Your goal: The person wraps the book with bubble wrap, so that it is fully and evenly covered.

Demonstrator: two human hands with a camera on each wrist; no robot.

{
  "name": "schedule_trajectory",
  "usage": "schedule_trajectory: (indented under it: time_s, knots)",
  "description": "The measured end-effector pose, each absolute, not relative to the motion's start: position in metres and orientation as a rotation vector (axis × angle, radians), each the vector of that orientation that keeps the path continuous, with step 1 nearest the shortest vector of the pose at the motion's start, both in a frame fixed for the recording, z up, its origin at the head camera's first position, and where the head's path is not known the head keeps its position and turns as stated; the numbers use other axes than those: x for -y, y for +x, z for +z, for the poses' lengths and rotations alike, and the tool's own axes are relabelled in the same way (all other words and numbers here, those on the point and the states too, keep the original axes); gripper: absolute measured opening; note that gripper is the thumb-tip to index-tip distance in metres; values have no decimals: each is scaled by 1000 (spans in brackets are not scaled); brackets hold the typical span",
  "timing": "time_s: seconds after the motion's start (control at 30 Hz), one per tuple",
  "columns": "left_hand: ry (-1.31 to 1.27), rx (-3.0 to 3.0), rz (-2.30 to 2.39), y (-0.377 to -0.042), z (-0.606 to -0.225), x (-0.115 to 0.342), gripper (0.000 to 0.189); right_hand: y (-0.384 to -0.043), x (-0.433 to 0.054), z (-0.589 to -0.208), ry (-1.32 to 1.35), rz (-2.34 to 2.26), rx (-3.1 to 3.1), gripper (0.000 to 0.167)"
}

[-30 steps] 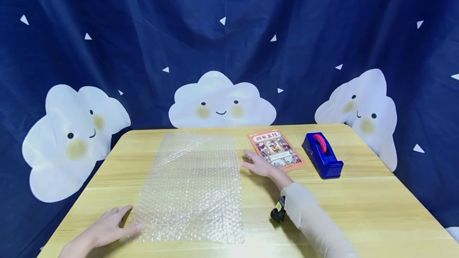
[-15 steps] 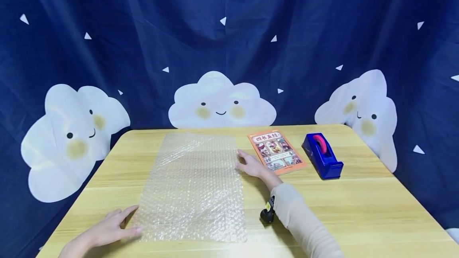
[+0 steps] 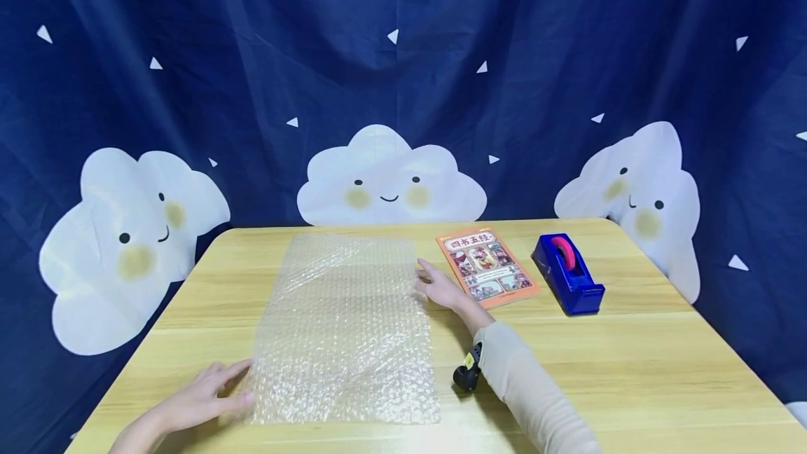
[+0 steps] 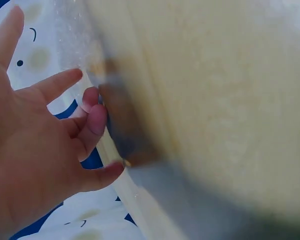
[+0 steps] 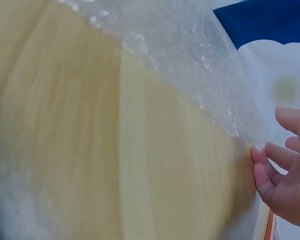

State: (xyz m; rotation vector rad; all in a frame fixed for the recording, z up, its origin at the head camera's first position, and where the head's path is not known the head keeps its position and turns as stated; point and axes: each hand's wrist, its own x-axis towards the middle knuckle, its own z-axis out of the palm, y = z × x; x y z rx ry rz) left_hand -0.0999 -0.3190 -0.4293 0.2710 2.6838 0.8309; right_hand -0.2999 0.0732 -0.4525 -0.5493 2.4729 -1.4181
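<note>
A clear sheet of bubble wrap [image 3: 343, 328] lies flat on the wooden table in the head view. At its near left corner is my left hand [image 3: 198, 398], thumb and index finger spread, fingertips right at the sheet's edge. My right hand [image 3: 440, 289] reaches to the sheet's right edge, higher up, with its fingertips touching the border. In the right wrist view, the fingers of the right hand [image 5: 290, 170] are loosely bent beside the bubble wrap [image 5: 190, 65]. The left wrist view shows the left hand [image 4: 45, 125] with fingers spread.
An orange comic-style book [image 3: 488, 268] lies just right of the right hand. Further right stands a blue tape dispenser [image 3: 567, 275] with a pink-red roll. Behind the table [image 3: 637, 370] hangs a dark blue curtain [image 3: 391, 83] with smiling clouds.
My right hand has moved left from beside the book to the sheet's right edge. My left hand has shifted slightly right, and the near part of the bubble wrap has slid right with it.
</note>
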Motion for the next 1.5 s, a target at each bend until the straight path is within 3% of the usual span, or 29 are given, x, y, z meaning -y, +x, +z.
schedule_trajectory:
  time_s: [0.53,0.77,1.07,1.5]
  knots:
    - [328,-2521,1252,-106,-425,323,57,-311,-84,-449,-410,-1697,-2026,70]
    - [501,-2498,1403,-104,-427,328,43,-309,-84,-450,-438,-1636,-2023,60]
    - [475,-2292,1583,-107,-431,330,62,-306,-80,-448,-411,-1612,-2086,50]
    - [520,-2587,1301,-108,-433,326,67,-297,-77,-450,-374,-1580,-2245,50]
